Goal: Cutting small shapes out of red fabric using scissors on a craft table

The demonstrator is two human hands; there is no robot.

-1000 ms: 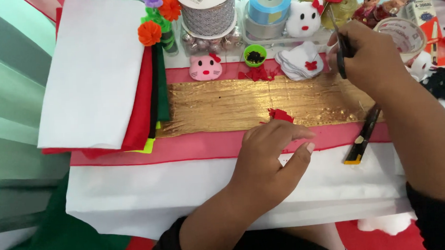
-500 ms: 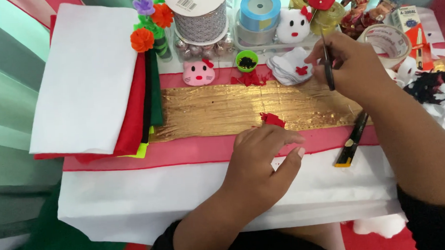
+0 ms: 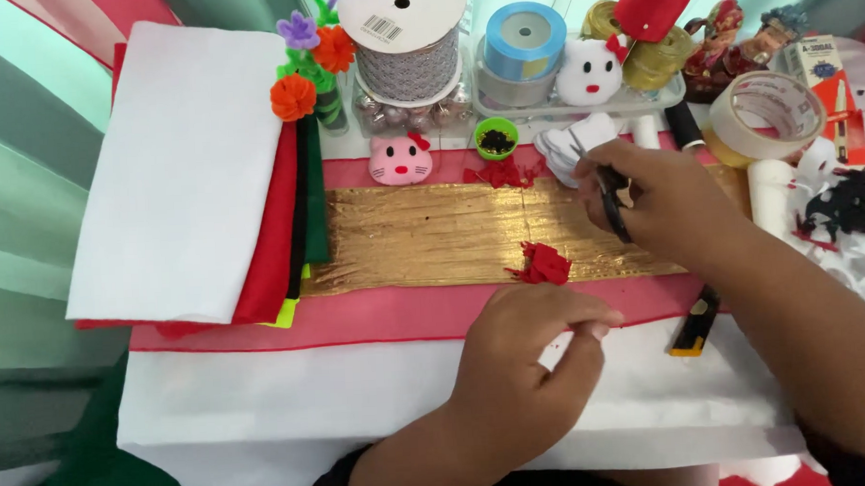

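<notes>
White fabric (image 3: 265, 416) was spread across the near edge of the table, and over it the left hand (image 3: 516, 366) was held with thumb and fingertips pressed together; whether anything was pinched between them could not be told, as the tips were too small to read. Just beyond that hand, a crumpled scrap of red felt (image 3: 542, 263) was lying on the gold strip (image 3: 432, 235), which was laid lengthwise over a pink band of cloth (image 3: 358, 319). A yellow-and-black craft knife (image 3: 694, 323) was resting to the right, near the forearm. The right hand (image 3: 669, 199) was closed around a pair of dark-handled scissors (image 3: 609, 194), held above the right end of the gold strip, with the blades apparently pointing away. To the left, a stack of felt sheets (image 3: 182, 176), white on top of red, black and green, was set beside the strip. Farther back, a small green cup (image 3: 495, 138), a pink cat-face ornament (image 3: 400, 161), a large spool of silver trim (image 3: 406, 40), a blue ribbon roll (image 3: 526, 41) and a roll of clear tape (image 3: 775, 111) were lined up.
</notes>
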